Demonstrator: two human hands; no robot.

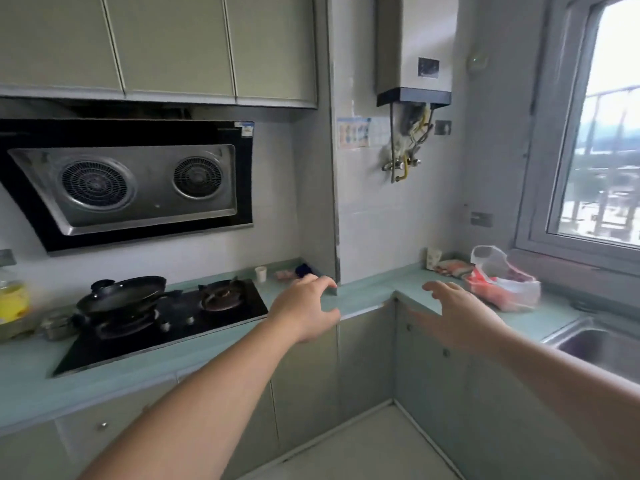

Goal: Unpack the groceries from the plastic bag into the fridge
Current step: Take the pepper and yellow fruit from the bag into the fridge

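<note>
I look down at an L-shaped pale green counter in a kitchen corner; both my bare arms reach forward over the lower cabinets. My left hand sits just past centre, fingers spread and loosely curved, holding nothing; my right hand at about three o'clock of it is likewise wide, thumb out, empty, and well short of the bag. The plastic bag rests on the counter at two o'clock from my right hand, below the window; it is translucent with red and dark contents, perhaps packaged food, though the blur hides detail. At nine o'clock a black gas hob carries a lidded dark pan; a range hood hangs above it; a steel sink lies at four o'clock.
</note>
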